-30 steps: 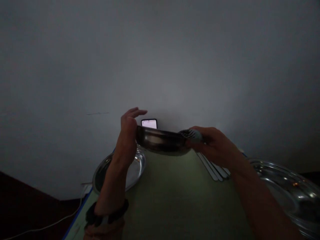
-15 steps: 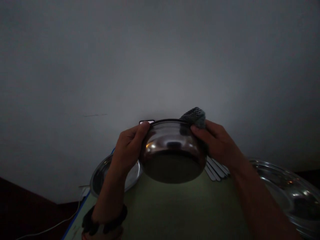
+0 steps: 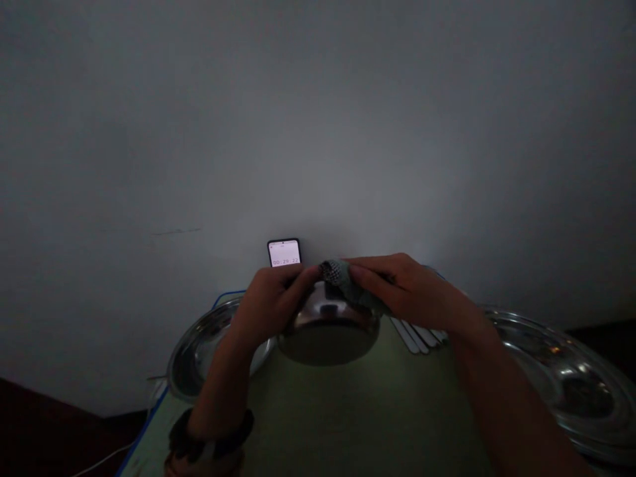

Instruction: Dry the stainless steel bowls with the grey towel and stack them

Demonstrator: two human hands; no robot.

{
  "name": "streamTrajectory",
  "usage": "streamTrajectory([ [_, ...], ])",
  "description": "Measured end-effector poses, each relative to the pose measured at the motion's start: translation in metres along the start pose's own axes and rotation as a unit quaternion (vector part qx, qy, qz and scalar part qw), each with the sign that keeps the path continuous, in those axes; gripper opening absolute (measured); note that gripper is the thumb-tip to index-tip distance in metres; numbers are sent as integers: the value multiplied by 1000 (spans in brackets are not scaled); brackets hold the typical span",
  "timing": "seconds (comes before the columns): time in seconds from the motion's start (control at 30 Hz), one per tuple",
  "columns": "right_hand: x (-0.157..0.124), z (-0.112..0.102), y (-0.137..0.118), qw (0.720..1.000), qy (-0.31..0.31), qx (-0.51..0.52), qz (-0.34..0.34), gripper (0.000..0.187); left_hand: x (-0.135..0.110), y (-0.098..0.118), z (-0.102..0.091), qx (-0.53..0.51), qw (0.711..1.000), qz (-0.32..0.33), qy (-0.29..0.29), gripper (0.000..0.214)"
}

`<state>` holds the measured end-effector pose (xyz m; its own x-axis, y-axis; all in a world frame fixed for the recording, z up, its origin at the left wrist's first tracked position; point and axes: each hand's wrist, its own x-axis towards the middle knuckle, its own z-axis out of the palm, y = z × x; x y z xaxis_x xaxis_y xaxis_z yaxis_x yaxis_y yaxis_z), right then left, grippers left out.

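Note:
A shiny metal bowl point(image 3: 330, 338) is held up over the table, tilted so its underside faces me. My left hand point(image 3: 271, 301) grips its left rim, thumb on the near side and fingers hidden behind. A grey-green patterned cloth point(image 3: 342, 278) lies bunched over the top of the rim. My right hand point(image 3: 397, 285) pinches this cloth against the rim, its thumb on the near side. The inside of the bowl is out of sight.
A phone point(image 3: 284, 253) showing a timer leans on the wall behind my left hand. Large metal basins stand at left point(image 3: 186, 358) and right point(image 3: 586, 384) of the green table point(image 3: 348, 424). Several flat-handled utensils point(image 3: 415, 338) lie behind the bowl. A white cable hangs at left.
The bowl has come lower and slightly left. My right hand has moved left along the rim with the cloth, towards my left thumb. More of the phone now shows.

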<state>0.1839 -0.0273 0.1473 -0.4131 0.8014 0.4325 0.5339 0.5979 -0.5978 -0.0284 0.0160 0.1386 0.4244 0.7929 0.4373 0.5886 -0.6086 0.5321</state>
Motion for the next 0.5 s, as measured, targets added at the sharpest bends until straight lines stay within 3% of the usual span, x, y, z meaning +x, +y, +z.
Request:
streamTrajectory([
  [0.13,-3,-8,6,1000,7,28,6,34,-1,-2,-5,-34,999,-35,20,46],
  [0.33,6,9,1,1000,1,22,13,39,-6,2,-8,-139,988,-52,39,41],
  [0.4,8,12,4,996,21,82,17,39,-6,0,-9,-203,973,-81,76,40],
  [0.5,11,15,14,976,93,192,50,41,-3,-6,-8,-306,925,-155,166,41],
])
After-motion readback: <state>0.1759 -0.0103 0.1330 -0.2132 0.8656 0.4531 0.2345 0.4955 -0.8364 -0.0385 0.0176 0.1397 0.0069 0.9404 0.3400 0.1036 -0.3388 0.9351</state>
